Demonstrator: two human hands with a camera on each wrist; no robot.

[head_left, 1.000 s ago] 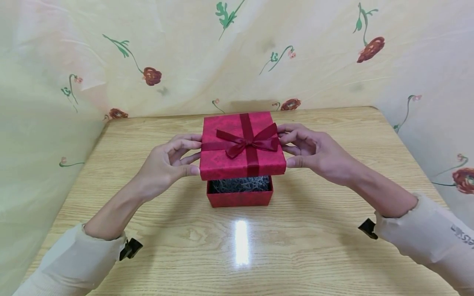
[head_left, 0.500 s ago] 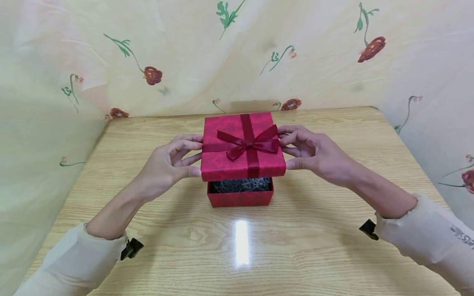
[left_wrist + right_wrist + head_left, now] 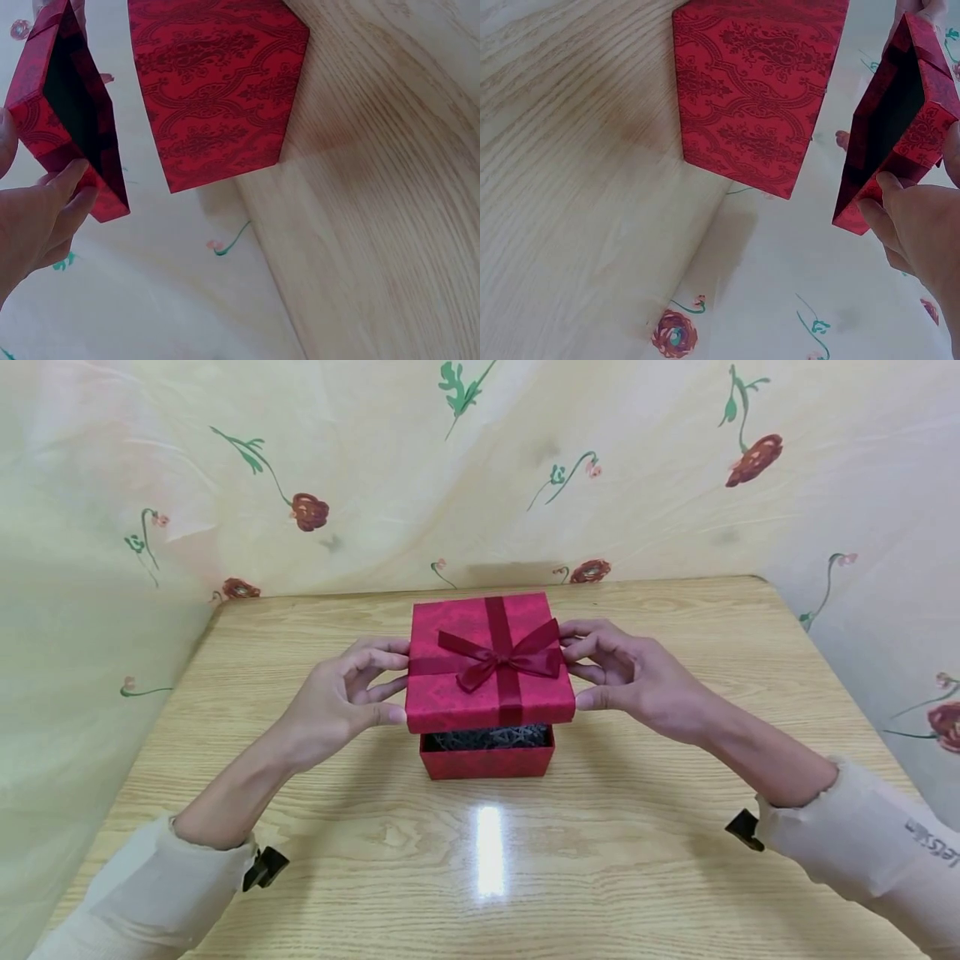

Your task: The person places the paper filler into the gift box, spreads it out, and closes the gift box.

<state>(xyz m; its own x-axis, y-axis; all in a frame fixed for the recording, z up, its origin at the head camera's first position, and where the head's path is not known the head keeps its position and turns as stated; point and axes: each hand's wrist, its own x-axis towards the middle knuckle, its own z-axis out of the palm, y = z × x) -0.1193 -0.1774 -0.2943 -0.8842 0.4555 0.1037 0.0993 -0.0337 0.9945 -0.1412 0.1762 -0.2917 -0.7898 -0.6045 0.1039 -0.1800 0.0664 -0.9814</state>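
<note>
A red gift box lid (image 3: pixel 457 693) with a dark red ribbon bow (image 3: pixel 502 658) hangs level above its red box base (image 3: pixel 487 765). My left hand (image 3: pixel 341 697) grips the lid's left side, thumb at the near corner and fingers along the edge. On the opposite side my right hand (image 3: pixel 637 681) holds the lid the same way. Grey shredded paper (image 3: pixel 495 737) shows inside the base below the lid's front edge. Both wrist views show a gap between the lid (image 3: pixel 37 112) and the patterned base (image 3: pixel 754 97), and the lid's dark hollow underside.
The base stands on a light wood-grain table (image 3: pixel 375 877) with a bright light reflection near the front. A cream floral cloth (image 3: pixel 375 468) hangs behind the table and at its sides. Black clips (image 3: pixel 264 868) are fixed at both sleeve cuffs.
Both hands have lowered the lid slightly toward the base, and less of the shredded paper shows. The base has stayed in place.
</note>
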